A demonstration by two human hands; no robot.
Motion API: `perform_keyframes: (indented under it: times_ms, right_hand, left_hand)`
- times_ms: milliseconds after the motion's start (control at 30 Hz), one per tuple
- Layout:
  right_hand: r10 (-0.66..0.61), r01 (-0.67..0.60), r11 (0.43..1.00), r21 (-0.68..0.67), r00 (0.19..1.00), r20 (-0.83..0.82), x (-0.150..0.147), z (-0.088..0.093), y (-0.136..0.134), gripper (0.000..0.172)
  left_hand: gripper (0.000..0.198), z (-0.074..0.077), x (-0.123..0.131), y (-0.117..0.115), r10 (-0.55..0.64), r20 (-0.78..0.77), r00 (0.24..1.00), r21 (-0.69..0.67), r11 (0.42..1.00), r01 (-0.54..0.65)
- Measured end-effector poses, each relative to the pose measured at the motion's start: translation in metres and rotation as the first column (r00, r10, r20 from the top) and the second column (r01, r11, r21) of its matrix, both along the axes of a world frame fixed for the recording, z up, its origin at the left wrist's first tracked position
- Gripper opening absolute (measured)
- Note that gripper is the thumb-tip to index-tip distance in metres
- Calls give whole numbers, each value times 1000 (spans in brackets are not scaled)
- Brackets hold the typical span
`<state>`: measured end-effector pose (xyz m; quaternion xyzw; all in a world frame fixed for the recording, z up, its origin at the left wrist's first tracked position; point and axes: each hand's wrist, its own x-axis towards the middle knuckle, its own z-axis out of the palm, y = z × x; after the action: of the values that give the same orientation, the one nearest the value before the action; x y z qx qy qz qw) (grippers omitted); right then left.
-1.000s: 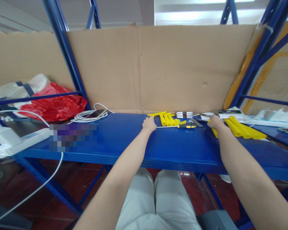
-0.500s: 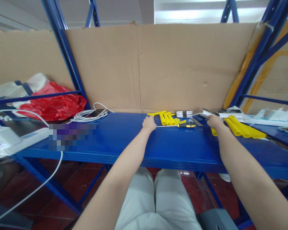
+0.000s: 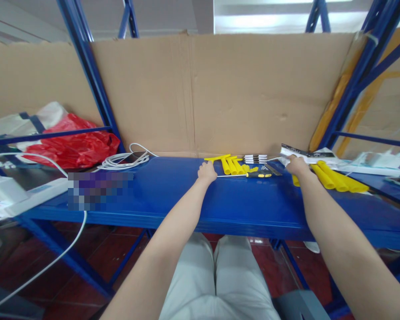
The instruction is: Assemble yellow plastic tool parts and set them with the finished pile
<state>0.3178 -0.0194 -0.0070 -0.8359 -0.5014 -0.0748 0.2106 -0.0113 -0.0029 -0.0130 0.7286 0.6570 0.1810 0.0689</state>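
My left hand rests on the blue table with its fingers curled; what they hold, if anything, is hidden. Just beyond it lie several yellow T-shaped plastic pieces. A screwdriver with a yellow and black handle lies to its right, its metal shaft reaching up to that hand. My right hand is closed on the near edge of a white and black packet, lifted at its far left end. Several yellow tubes lie right of this hand. A flat metal strip is at its left.
A cardboard sheet stands along the back between blue rack posts. At the left are a power strip, a coiled white cable and a red plastic bag. Another power strip lies at the right.
The packet at my right hand has tilted up at its far left end and shows more white. My right hand has shifted slightly left. The left hand stays put.
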Motion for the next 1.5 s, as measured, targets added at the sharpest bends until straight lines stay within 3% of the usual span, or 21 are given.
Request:
perform_keyframes:
  times_ms: [133,367,633,767,1200,1367,1500]
  right_hand:
    - [-100,100,995,-12,994,-44,-14,10,-12,55]
    - [-136,134,990,-34,989,-55,-23,26,-23,54]
    - [-80,84,971,-225,996,28,9,14,-12,57]
    - [-79,94,961,-259,995,66,17,6,0,54]
    - [-144,169,974,-150,976,163,3,-10,16,46]
    - [-76,94,992,-86,978,195,-21,4,18,46]
    - [-17,32,991,-128,992,122,-43,17,21,40]
  left_hand:
    - [42,-1,0,2,9,22,1000,-5,1000,-9]
    - [42,-3,0,6,6,31,1000,-4,1000,-6]
    - [41,-3,1,5,5,8,1000,-3,1000,-5]
    - [43,-2,0,4,4,12,1000,-1,1000,-4]
    - [41,0,1,2,4,-12,1000,-16,1000,-4]
    - [42,-5,0,8,-2,-21,1000,-9,1000,2]
    - [43,-7,-1,12,-15,-17,1000,-6,1000,15]
